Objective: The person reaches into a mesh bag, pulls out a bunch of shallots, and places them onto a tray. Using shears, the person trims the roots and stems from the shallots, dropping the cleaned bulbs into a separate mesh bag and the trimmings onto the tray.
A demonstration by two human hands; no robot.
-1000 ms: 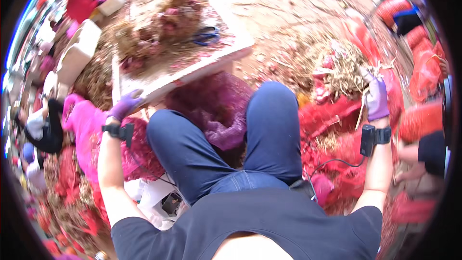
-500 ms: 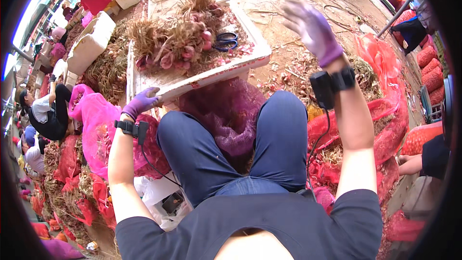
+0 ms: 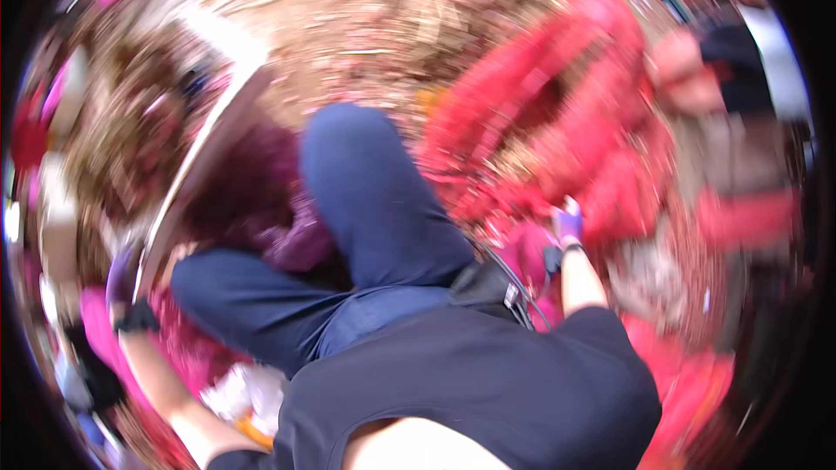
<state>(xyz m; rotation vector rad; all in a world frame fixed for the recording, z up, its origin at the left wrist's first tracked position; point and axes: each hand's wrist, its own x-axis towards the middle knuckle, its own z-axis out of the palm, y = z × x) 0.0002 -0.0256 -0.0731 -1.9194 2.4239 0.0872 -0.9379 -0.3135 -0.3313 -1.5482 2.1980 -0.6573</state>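
Observation:
My left hand (image 3: 120, 274), in a purple glove, is at the near edge of a white foam tray (image 3: 248, 50) on the left; blur hides whether its fingers grip the rim. A heap of dry-stalked reddish bulbs (image 3: 122, 122), like shallots or small red onions, lies smeared in the tray. Beside them a dark blue smudge (image 3: 193, 80) sits where the scissors lay. My right hand (image 3: 568, 222), also purple-gloved, is low on the right, against red mesh sacking (image 3: 623, 196). Its fingers are too small and blurred to read.
A purple mesh bag (image 3: 300, 231) hangs below the tray by my knees. Large red mesh sacks (image 3: 514, 78) with dry stalks lie ahead to the right. A white plastic bag (image 3: 248, 396) is by my left hip. Another person (image 3: 736, 65) is at the far right.
The view has swung to the right, so the tray now stands far left. My right hand has come down from its raised place ahead to my right side. My left hand stays by the tray's edge.

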